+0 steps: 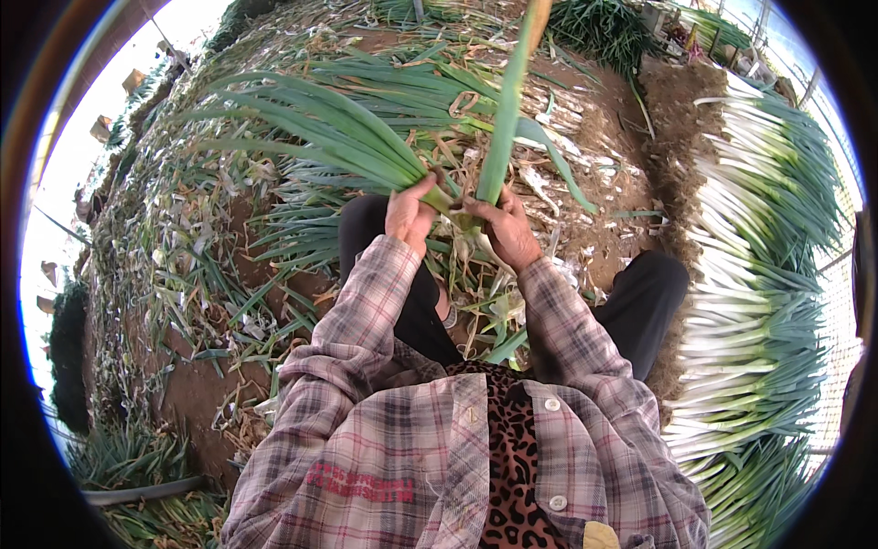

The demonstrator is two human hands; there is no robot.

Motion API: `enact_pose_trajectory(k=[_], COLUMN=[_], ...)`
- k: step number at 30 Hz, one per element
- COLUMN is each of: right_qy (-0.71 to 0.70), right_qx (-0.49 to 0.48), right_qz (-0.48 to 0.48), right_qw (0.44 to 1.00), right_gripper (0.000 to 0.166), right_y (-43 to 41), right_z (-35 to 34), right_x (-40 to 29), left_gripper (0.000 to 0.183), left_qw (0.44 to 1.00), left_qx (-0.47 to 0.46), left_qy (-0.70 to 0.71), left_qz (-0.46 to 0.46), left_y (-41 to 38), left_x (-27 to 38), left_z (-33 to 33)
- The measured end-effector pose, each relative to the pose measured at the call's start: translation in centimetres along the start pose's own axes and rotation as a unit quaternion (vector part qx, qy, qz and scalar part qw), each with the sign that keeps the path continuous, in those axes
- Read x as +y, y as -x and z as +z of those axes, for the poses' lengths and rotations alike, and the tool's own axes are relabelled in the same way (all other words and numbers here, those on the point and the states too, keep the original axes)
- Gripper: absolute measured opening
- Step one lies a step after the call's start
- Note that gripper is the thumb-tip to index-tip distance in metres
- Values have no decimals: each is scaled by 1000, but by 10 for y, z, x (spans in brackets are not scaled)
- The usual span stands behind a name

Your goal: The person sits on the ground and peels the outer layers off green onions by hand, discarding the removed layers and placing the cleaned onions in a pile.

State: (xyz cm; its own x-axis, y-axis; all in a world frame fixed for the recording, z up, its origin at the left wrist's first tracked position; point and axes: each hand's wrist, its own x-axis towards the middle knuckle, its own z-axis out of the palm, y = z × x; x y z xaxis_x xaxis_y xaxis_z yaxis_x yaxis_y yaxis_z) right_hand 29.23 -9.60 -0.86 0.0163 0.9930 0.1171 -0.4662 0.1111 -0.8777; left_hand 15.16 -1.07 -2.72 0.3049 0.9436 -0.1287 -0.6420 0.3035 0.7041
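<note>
My left hand (410, 218) is closed around the neck of a long green onion (370, 137), whose green leaves fan out to the upper left. In my right hand (509, 230) is a broad onion leaf (504, 130) that stands up and away from the other leaves, its tip yellowed. The two hands are close together, and the leaf bases meet between them. The onion's pale lower stalk runs down beneath my right hand and is partly hidden. Beyond and left of my hands lies a pile of untrimmed green onions (405, 89), with dirty roots at its right end.
A long row of cleaned onions (734, 295) with white stalks lies along the right, roots inward. Stripped leaves and peelings (199, 274) litter the soil at the left. More green onions (597, 34) are heaped at the back. A grey pipe (144, 492) lies at lower left.
</note>
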Motion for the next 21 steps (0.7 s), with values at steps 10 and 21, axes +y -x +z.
enact_pose_trajectory(k=[10, 21], right_qy=[513, 782], right_qx=[-88, 131], right_qz=[-226, 12], right_qw=[823, 610], right_gripper=[56, 16], right_y=[4, 14], right_z=[-28, -243], right_x=[26, 27], left_gripper=[28, 36], left_qw=[996, 988], left_qx=[29, -110], left_qy=[-11, 107], left_qz=[-83, 12], left_y=[-15, 18], left_x=[15, 181], left_z=[-24, -14])
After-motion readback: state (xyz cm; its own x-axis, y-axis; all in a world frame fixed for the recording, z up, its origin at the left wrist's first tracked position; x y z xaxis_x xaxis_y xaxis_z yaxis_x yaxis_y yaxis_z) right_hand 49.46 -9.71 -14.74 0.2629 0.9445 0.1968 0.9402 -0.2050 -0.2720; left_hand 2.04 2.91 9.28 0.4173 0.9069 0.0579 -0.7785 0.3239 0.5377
